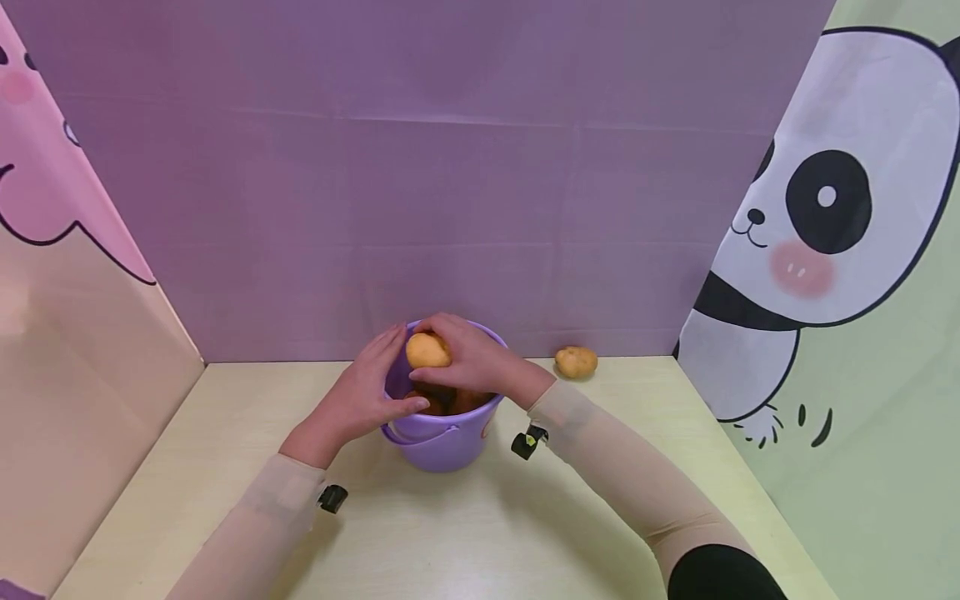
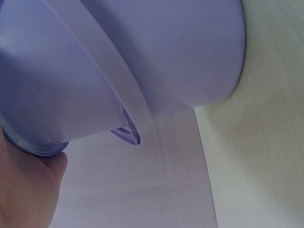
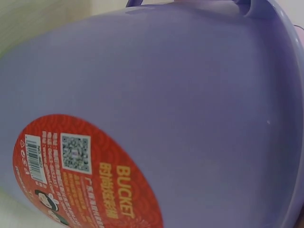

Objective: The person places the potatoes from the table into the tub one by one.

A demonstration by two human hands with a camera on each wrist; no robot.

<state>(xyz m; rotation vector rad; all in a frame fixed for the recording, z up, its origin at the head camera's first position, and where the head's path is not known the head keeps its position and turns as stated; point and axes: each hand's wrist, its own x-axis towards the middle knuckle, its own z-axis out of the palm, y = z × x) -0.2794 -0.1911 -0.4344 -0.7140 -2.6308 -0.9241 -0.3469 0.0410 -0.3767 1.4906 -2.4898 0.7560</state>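
Observation:
A purple bucket (image 1: 442, 454) stands upright on the table near the back wall, its handle hanging down on the near side. My right hand (image 1: 480, 358) grips a yellowish potato (image 1: 427, 351) over the bucket's mouth. At the left rim, my left hand (image 1: 367, 392) holds the bucket, thumb over the near edge and fingers along the far left side. Darker brown items (image 1: 468, 402) lie inside, partly hidden by the hands. The left wrist view shows the bucket's side and handle (image 2: 109, 71); the right wrist view shows its red round label (image 3: 85, 175).
Another potato (image 1: 576, 362) lies on the table at the back, right of the bucket. A purple wall panel (image 1: 450, 183) rises behind the table (image 1: 450, 542). Printed side panels, one with a panda (image 1: 840, 167), flank it.

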